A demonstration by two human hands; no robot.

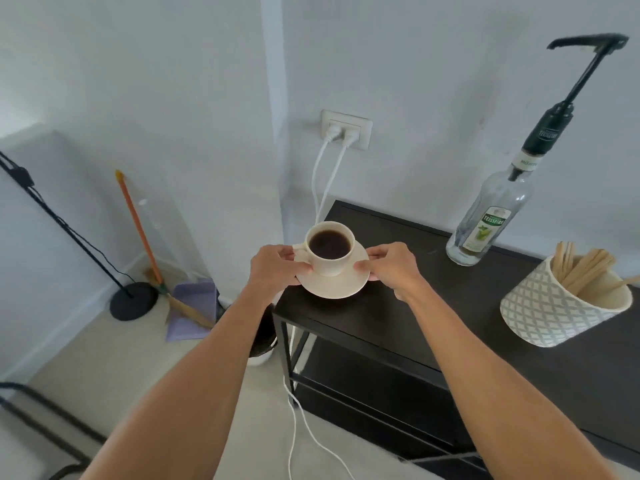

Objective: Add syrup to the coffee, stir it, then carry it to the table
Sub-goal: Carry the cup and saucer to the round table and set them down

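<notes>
The coffee cup [330,249] is sitting on its saucer [334,284] at the left end of the dark console [415,306]. I'm pinching the saucer's rim with my left hand [277,268] and right hand [391,268], one at each side, to keep it level (probably lifted, though I can't tell). The syrup bottle [485,226] and the pot of stir sticks [554,306] are standing well off to my right.
</notes>
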